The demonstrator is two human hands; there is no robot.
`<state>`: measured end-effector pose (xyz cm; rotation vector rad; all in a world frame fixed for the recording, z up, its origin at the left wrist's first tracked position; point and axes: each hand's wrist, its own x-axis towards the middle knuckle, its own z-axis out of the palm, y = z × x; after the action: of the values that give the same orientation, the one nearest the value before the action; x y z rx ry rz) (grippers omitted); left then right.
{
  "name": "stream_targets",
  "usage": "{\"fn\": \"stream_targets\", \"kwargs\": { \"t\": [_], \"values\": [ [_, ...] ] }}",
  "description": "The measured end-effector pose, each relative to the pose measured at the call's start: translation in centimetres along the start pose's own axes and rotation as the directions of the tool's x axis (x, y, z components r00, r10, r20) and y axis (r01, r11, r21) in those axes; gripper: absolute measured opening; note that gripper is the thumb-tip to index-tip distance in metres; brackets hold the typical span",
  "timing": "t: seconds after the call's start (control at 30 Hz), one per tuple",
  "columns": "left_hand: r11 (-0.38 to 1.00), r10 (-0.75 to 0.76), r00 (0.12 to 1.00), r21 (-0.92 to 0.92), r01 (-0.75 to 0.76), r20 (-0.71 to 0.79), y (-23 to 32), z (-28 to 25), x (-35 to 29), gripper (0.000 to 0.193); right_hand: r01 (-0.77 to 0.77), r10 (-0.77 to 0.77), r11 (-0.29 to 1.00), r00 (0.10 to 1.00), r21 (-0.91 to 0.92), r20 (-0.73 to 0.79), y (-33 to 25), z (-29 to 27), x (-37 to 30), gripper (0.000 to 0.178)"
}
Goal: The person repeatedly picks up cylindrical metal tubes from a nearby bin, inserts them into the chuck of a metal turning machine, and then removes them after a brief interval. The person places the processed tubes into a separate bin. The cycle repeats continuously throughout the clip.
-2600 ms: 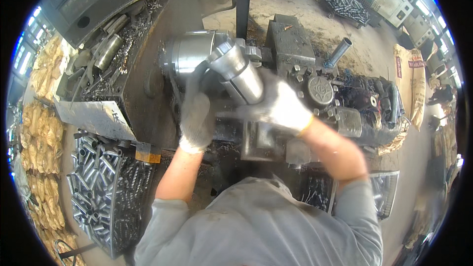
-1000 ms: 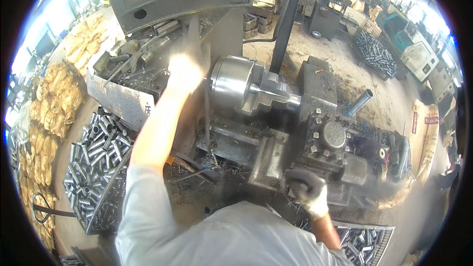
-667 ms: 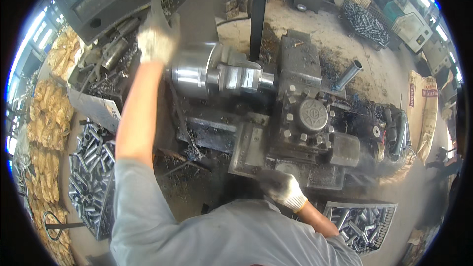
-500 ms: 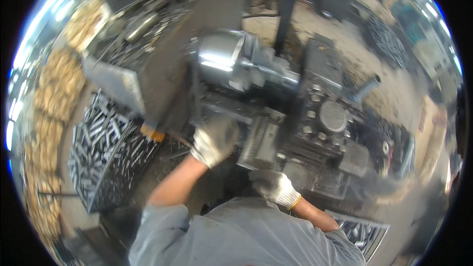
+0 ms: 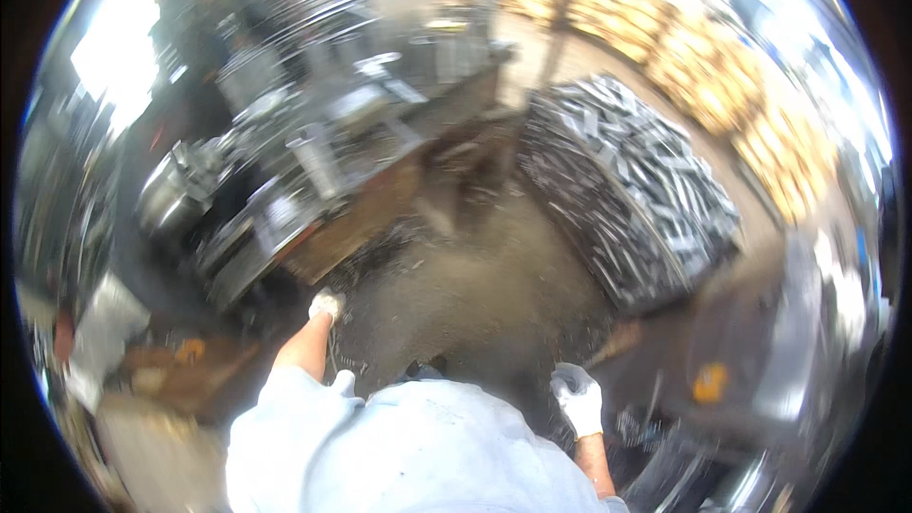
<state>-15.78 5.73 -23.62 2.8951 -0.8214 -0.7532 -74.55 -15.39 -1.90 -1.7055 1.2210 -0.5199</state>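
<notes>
My left hand [image 5: 328, 305], in a whitish glove, is low at my left side, close to the front of a machine bench [image 5: 356, 214]. Its fingers are smeared, so I cannot make out their pose or anything in them. On the other side, my right hand [image 5: 578, 401] hangs apart from the things around it, in a white glove with a dark grey finger area. Those fingers look bent, but blur hides how far they close and whether they hold anything. Ahead to the right stands a large bin of metal pieces [image 5: 655, 171], beyond the reach of both hands.
Dark, gritty floor [image 5: 465, 271] lies between bench and bin. A shiny metal cylinder [image 5: 171, 195] sits on machinery at left. Tan stacked bundles [image 5: 703, 66] line the far right. A dark surface bearing a yellow object [image 5: 710, 383] is at right.
My view has swung left, away from the chuck and machine that were in front of me. Both hands have come away from it and now hang apart at my sides.
</notes>
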Motion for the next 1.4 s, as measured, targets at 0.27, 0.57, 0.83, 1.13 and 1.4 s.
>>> {"fn": "stream_targets", "kwargs": {
  "t": [0.27,0.57,0.83,1.13,1.4],
  "values": [
    [0.238,-0.741,0.671,-0.93,0.281,0.013,-18.8,5.4,-9.5,0.059,0.38,-0.198,0.9,0.793,-0.214,0.575,-16.5,17.2,14.4,0.038],
    [0.325,-0.912,-0.243,-0.943,0.067,-0.332,-24.2,-7.3,-18.1,0.059,0.764,-0.494,0.645,0.395,0.022,0.774,-31.5,24.5,25.4,0.033],
    [-0.37,-0.929,0.275,-0.678,-0.635,0.249,-29.1,-8.4,-20.6,0.043,0.682,-0.565,0.627,0.068,0.376,0.822,-48.1,30.6,36.8,0.032],
    [0.216,-0.946,0.322,-0.833,0.51,-0.049,-14.3,6.9,-10.2,0.043,0.822,-0.416,-0.307,-0.569,0.479,0.709,-64.7,54.4,36.4,0.034],
    [-0.784,-0.605,0.344,-0.613,-0.101,0.718,-1.8,20.0,-16.3,0.033,0.832,0.287,-0.275,-0.407,0.482,0.867,-61.7,72.9,35.2,0.033]
  ]
}}
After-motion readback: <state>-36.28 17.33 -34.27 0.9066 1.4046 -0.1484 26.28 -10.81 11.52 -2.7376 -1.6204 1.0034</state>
